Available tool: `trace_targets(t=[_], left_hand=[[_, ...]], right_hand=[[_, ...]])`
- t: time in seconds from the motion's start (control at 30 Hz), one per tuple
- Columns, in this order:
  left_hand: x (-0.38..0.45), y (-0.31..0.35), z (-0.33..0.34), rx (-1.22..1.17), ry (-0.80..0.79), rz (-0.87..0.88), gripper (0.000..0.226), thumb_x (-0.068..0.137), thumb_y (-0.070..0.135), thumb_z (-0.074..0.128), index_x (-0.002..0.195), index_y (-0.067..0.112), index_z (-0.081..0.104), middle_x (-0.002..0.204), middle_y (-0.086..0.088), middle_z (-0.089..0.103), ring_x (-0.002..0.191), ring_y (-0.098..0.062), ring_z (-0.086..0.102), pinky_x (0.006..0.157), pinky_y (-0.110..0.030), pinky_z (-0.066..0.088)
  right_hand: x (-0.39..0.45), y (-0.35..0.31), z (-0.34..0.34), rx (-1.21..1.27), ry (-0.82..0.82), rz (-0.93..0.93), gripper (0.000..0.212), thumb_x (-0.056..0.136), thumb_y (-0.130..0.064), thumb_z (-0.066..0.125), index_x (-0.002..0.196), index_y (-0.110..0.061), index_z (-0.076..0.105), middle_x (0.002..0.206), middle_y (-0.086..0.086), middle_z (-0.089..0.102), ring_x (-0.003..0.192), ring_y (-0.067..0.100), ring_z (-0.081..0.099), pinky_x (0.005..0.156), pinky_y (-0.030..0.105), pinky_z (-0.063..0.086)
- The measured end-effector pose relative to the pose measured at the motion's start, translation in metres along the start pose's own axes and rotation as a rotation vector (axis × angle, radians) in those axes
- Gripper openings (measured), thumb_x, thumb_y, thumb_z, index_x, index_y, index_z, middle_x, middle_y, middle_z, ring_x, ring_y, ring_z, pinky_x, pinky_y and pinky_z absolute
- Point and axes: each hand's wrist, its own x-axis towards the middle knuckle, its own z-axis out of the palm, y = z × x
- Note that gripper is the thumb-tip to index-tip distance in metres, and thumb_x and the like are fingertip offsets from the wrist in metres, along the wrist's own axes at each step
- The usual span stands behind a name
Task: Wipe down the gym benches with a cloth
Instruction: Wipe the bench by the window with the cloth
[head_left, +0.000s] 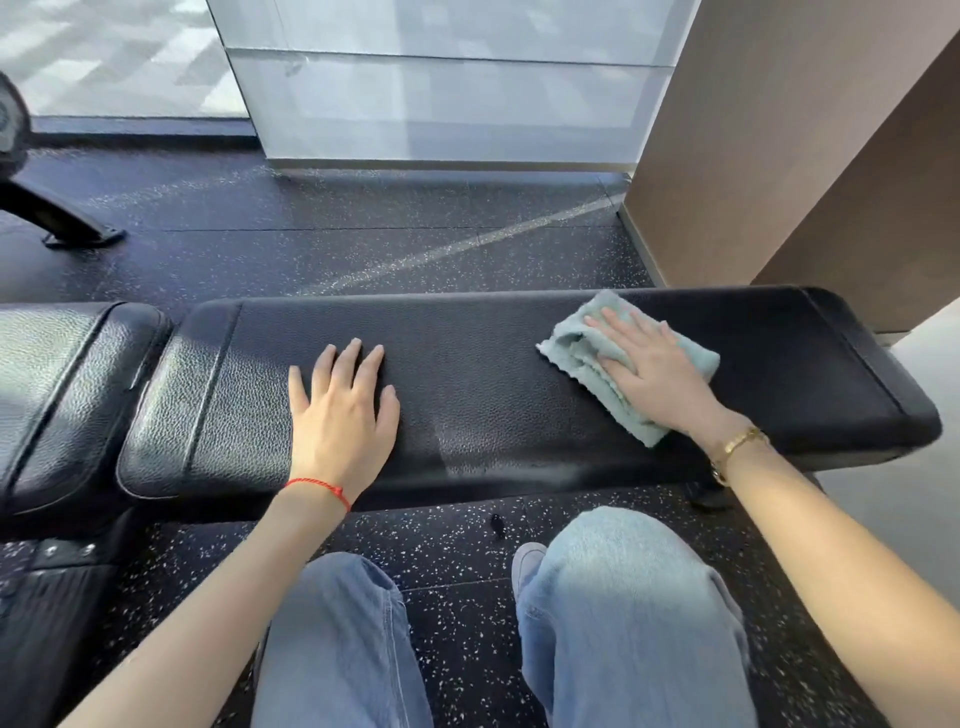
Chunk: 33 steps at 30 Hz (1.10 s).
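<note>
A long black padded gym bench (493, 374) runs across the view in front of my knees. My right hand (657, 371) lies flat with straight fingers on a crumpled pale green cloth (576, 353), pressing it onto the right part of the pad. My left hand (343, 410) rests flat on the bare pad, left of centre, fingers straight and slightly spread. A second black pad section (62, 395) adjoins the bench at the left.
Dark speckled rubber floor (363, 239) lies beyond and beneath the bench. A glass panel (447, 104) stands behind, a brown wall (779, 156) at the right. A black machine leg (57, 218) stands at the far left. My knees in blue jeans (613, 597) are below the bench.
</note>
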Motion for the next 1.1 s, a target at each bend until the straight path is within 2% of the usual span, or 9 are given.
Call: trace_targets(t=[0.13, 0.27, 0.37, 0.47, 0.57, 0.7, 0.77, 0.97, 1.1], left_hand=[[0.002, -0.027, -0.008, -0.010, 0.041, -0.091, 0.049, 0.097, 0.032, 0.046, 0.144, 0.017, 0.044, 0.153, -0.008, 0.038, 0.145, -0.028, 0.025, 0.118, -0.057, 0.012], [0.000, -0.048, -0.012, -0.015, 0.077, -0.131, 0.048, 0.096, 0.029, 0.049, 0.142, 0.015, 0.046, 0.151, -0.009, 0.040, 0.144, -0.029, 0.027, 0.118, -0.057, 0.013], [-0.006, -0.052, -0.009, -0.029, 0.095, -0.136, 0.048, 0.097, 0.029, 0.048, 0.143, 0.016, 0.045, 0.152, -0.008, 0.039, 0.145, -0.027, 0.026, 0.119, -0.055, 0.012], [-0.008, -0.053, -0.007, -0.045, 0.121, -0.137, 0.047, 0.098, 0.030, 0.047, 0.143, 0.017, 0.046, 0.153, -0.007, 0.040, 0.145, -0.026, 0.027, 0.120, -0.054, 0.011], [-0.008, -0.052, -0.006, -0.042, 0.129, -0.139, 0.054, 0.094, 0.038, 0.036, 0.143, 0.019, 0.046, 0.153, -0.006, 0.040, 0.145, -0.026, 0.027, 0.120, -0.052, 0.011], [-0.009, -0.051, -0.006, -0.052, 0.154, -0.147, 0.055, 0.092, 0.039, 0.035, 0.143, 0.019, 0.047, 0.152, -0.005, 0.040, 0.145, -0.025, 0.027, 0.120, -0.051, 0.011], [-0.009, -0.050, -0.007, -0.053, 0.152, -0.149, 0.055, 0.092, 0.039, 0.035, 0.143, 0.019, 0.047, 0.152, -0.005, 0.040, 0.145, -0.025, 0.027, 0.120, -0.051, 0.010], [-0.009, -0.052, -0.007, -0.033, 0.142, -0.142, 0.055, 0.093, 0.039, 0.034, 0.143, 0.018, 0.046, 0.153, -0.005, 0.040, 0.145, -0.025, 0.027, 0.120, -0.051, 0.011], [-0.009, -0.052, -0.007, -0.035, 0.136, -0.138, 0.055, 0.094, 0.039, 0.034, 0.144, 0.019, 0.045, 0.153, -0.005, 0.039, 0.146, -0.025, 0.026, 0.120, -0.051, 0.010]], right_hand=[[0.058, -0.057, 0.011, -0.095, -0.030, 0.028, 0.055, 0.103, -0.047, 0.024, 0.155, -0.036, 0.010, 0.164, -0.007, 0.008, 0.151, 0.021, 0.000, 0.122, 0.044, -0.005], [0.047, -0.126, 0.029, -0.080, -0.128, -0.400, 0.054, 0.100, -0.055, 0.017, 0.152, -0.046, 0.004, 0.163, -0.012, -0.001, 0.150, 0.019, -0.012, 0.120, 0.043, -0.013], [0.011, -0.123, 0.032, -0.049, -0.141, -0.564, 0.055, 0.101, -0.046, 0.026, 0.151, -0.049, 0.005, 0.162, -0.018, -0.003, 0.149, 0.013, -0.016, 0.119, 0.036, -0.018], [-0.014, -0.088, 0.024, 0.022, -0.114, -0.518, 0.056, 0.098, -0.048, 0.027, 0.150, -0.052, 0.006, 0.161, -0.024, 0.000, 0.149, 0.005, -0.013, 0.121, 0.032, -0.013], [0.001, -0.051, 0.012, -0.022, -0.085, -0.356, 0.054, 0.099, -0.051, 0.023, 0.151, -0.047, 0.009, 0.161, -0.020, 0.004, 0.151, 0.011, -0.006, 0.122, 0.038, -0.006], [0.064, -0.071, 0.012, -0.059, -0.066, -0.107, 0.052, 0.103, -0.044, 0.024, 0.154, -0.040, 0.012, 0.163, -0.010, 0.007, 0.151, 0.020, -0.002, 0.122, 0.043, -0.006], [0.084, -0.107, 0.020, -0.079, -0.078, -0.155, 0.053, 0.103, -0.046, 0.021, 0.154, -0.040, 0.009, 0.164, -0.008, 0.006, 0.151, 0.022, -0.004, 0.122, 0.045, -0.007], [0.030, -0.164, 0.043, -0.057, -0.152, -0.668, 0.059, 0.099, -0.039, 0.032, 0.151, -0.048, 0.007, 0.162, -0.018, 0.000, 0.150, 0.016, -0.012, 0.120, 0.039, -0.016], [-0.003, -0.114, 0.029, -0.006, -0.153, -0.633, 0.065, 0.097, -0.035, 0.040, 0.149, -0.053, 0.006, 0.160, -0.027, -0.002, 0.149, 0.006, -0.011, 0.121, 0.036, -0.012]])
